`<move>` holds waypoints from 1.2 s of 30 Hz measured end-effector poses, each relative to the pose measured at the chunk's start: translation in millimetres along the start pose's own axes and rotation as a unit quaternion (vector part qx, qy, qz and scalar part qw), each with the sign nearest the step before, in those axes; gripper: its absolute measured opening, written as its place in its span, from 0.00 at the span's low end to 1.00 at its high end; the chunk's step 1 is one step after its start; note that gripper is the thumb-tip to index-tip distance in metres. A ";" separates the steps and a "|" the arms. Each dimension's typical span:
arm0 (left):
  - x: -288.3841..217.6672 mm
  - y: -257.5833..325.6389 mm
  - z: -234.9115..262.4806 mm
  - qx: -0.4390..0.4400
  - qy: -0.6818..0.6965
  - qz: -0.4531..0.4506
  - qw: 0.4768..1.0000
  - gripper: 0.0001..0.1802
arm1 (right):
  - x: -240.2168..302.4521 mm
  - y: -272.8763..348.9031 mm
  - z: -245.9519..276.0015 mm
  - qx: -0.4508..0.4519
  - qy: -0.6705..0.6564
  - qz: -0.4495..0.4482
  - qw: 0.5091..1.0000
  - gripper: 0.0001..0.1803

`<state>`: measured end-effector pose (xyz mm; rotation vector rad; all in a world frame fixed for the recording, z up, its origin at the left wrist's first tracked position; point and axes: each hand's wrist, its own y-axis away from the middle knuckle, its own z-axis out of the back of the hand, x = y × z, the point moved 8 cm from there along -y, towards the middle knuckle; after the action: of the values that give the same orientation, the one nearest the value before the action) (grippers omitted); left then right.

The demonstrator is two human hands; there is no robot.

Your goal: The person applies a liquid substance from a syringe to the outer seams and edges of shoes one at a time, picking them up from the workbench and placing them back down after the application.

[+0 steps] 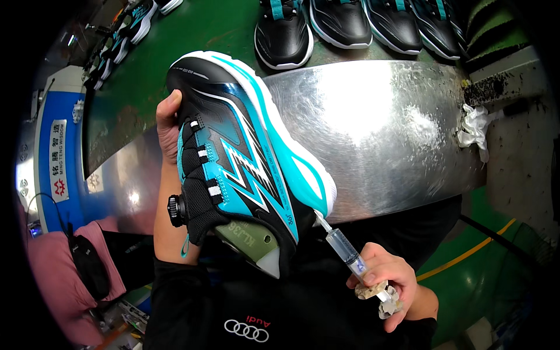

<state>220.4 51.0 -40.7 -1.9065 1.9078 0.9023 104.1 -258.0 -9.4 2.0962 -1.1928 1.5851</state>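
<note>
A black and teal sneaker (245, 146) with a thick white and teal sole is held up, its toe at the upper left and heel at the lower right. My left hand (168, 119) grips it near the toe, thumb on the upper, the other fingers mostly hidden beneath. An olive-green shoe last (248, 240) fills the ankle opening. In my right hand (388, 277), closed, is a clear syringe (344, 248) with a bluish liquid. Its nozzle meets the shoe at the heel, by the line between sole and upper. Off-white dried residue is caked around the plunger end.
Beyond the shoe lies a shiny metal worktop (373, 128) with a patch of white residue (423, 127). A row of similar sneakers (341, 23) stands along its far side. Crumpled white tissue (473, 128) sits at the right. More shoes (137, 23) line the far left, near a blue and white machine (57, 157).
</note>
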 end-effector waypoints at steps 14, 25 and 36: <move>-47.6 47.7 53.6 -0.096 -0.292 -0.009 0.952 0.23 | -15.5 -6.9 7.5 -0.017 0.017 0.010 1.000 0.40; -54.1 133.7 88.4 -0.147 -0.338 0.033 0.929 0.19 | -16.3 -26.2 -2.5 -0.008 0.091 0.034 0.995 0.39; -2.2 187.7 58.4 -0.143 -0.207 0.143 0.957 0.27 | -13.4 -22.6 -11.4 -0.019 0.115 0.035 0.993 0.40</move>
<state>25.2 74.3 -42.5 -1.4343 1.8906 1.6002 111.9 -230.5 -11.0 1.8083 -1.2170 1.7635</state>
